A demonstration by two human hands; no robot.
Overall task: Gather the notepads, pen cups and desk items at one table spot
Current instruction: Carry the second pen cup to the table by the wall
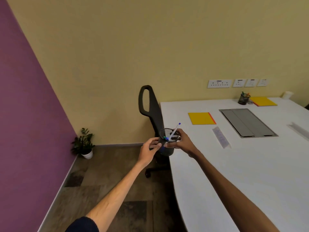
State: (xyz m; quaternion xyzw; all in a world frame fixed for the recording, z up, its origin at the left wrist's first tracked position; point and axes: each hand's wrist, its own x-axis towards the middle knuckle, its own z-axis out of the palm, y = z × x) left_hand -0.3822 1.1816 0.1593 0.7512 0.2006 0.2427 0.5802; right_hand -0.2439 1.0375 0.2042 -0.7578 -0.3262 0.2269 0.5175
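Head view, sole cam.

Left hand [148,150]: fingers curled, thumb and fingertips gripping the left wall of a black mesh pen cup [167,149]. Right hand [182,142]: fingers bent round the cup's right side near the rim, also gripping it. The cup sits between the two hands, roughly upright, at the near-left corner of the white tabletop [234,173]. Cannot tell whether its base rests on the edge or hangs clear.

Cup contents: a white pen w/ blue cap [174,131] leans out toward the right hand, tip above the rim. Blue and green pen ends show inside; the rest is too small to tell.

Beyond the right hand, on the tabletop: a yellow notepad w/ orange spine [201,118], lying flat. To the right of that hand, near it, a clear plastic strip [221,137]; the markings on it are illegible. Further right, a grey cable hatch [247,122] set flush in the top. Well beyond, at the far wall: a second mesh pen cup [243,99] w/ pens, and just beside it a second yellow notepad [263,101]. A white cup [287,94] stands at the far-right corner. Another clear strip [299,129] lies at the frame's right edge.

Behind the held cup: a black office chair [150,111], back against the table edge. Well left of the left hand: a potted plant [84,144] on the floor in the corner. Wall sockets [219,83] sit above the tabletop.
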